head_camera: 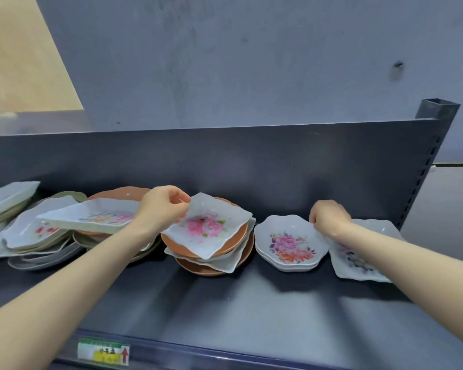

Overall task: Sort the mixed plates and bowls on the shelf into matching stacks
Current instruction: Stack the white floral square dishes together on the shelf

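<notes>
Square rose plate (207, 226): white, wavy-edged, tilted atop the centre stack.
Centre stack (211, 259): terracotta round plates alternating with white square ones, unsorted.
Scalloped bowls (289, 243): white, floral, nested upright, right of centre.
Far-right plate (358, 260): white, floral, lying flat.
Left heap (42, 233): mixed plates, leaning askew.

A shop: a dark metal display shelf (225, 297) is carrying a price label (103, 352) on its near edge.
</notes>
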